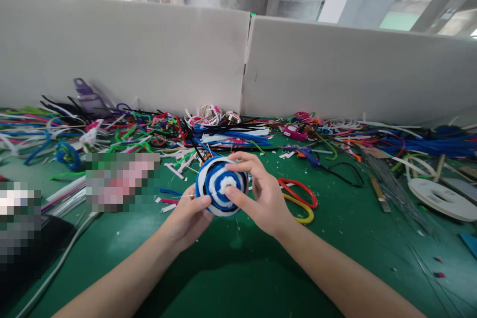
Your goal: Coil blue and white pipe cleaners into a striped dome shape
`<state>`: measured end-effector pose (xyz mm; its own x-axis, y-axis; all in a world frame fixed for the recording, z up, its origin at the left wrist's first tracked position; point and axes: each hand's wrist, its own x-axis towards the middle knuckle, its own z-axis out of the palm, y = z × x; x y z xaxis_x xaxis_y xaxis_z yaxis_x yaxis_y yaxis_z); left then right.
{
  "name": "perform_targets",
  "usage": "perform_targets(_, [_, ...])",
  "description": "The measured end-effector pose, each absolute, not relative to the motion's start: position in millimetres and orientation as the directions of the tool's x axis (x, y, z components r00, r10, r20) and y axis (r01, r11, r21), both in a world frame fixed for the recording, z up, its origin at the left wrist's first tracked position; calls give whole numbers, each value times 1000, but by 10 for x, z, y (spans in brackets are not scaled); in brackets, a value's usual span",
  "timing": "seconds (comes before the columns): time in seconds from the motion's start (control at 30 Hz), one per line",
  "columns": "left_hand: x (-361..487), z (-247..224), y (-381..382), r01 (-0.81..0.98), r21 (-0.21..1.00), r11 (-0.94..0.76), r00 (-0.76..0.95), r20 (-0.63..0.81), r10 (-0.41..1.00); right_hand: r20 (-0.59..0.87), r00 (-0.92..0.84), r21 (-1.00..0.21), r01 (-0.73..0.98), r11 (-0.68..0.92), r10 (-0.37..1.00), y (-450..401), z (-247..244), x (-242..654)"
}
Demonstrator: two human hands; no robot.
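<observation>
Between my two hands is a round coil of blue, white and black pipe cleaners [217, 188], held up above the green table. My left hand [190, 218] grips its lower left edge, the thumb lying on the front. At the right side, my right hand [263, 196] has its thumb pressed near the white centre and its fingers over the upper rim. The back of the coil is hidden. Just beyond my right hand, a red loop [311, 194] and a yellow loop [307, 214] lie on the table.
Piles of coloured pipe cleaners [238, 136] line the white partition [122, 54]. A blue glue gun [307, 155], a white spool [443, 198], a yellow-handled cutter [379, 193] and thin wires lie right. A purple bottle [87, 97] stands back left; a white cable [61, 263] runs along the left.
</observation>
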<state>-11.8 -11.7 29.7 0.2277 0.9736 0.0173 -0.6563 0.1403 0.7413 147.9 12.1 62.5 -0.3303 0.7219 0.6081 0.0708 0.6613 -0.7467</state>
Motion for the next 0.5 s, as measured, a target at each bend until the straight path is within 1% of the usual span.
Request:
perform_targets(0.27, [-142,286,-135,-650,744,156,275,38,961,579,-363,-774,37,632,730,110,601,1462])
perform_targets(0.5, [-116,289,-104,-679,721,138,248,48,967,631,-341,-711,105,695,697,128,628,1478])
